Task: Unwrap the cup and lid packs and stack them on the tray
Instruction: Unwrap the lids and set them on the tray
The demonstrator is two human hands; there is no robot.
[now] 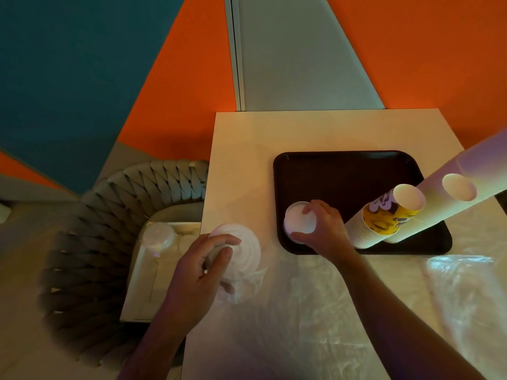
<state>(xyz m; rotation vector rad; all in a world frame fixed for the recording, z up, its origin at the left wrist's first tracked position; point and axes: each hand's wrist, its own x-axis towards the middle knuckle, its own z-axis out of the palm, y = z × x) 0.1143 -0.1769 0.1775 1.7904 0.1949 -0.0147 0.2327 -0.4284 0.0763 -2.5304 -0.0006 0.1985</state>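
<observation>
A dark tray (337, 171) lies on the pale table. Two tall stacks of paper cups stand at its right side: a printed yellow-and-purple stack (384, 218) and a taller plain white stack (450, 193). My right hand (321, 229) grips a short stack of white lids (297, 222) at the tray's near-left corner. My left hand (197, 272) holds a lid pack (241, 256) in clear wrap, upright at the table's left edge.
Loose clear plastic wrap (452, 292) lies over the near right of the table. A woven grey chair (109, 242) stands to the left, with a box (153, 270) and another wrapped pack (159, 237) on its seat. Orange and teal walls are behind.
</observation>
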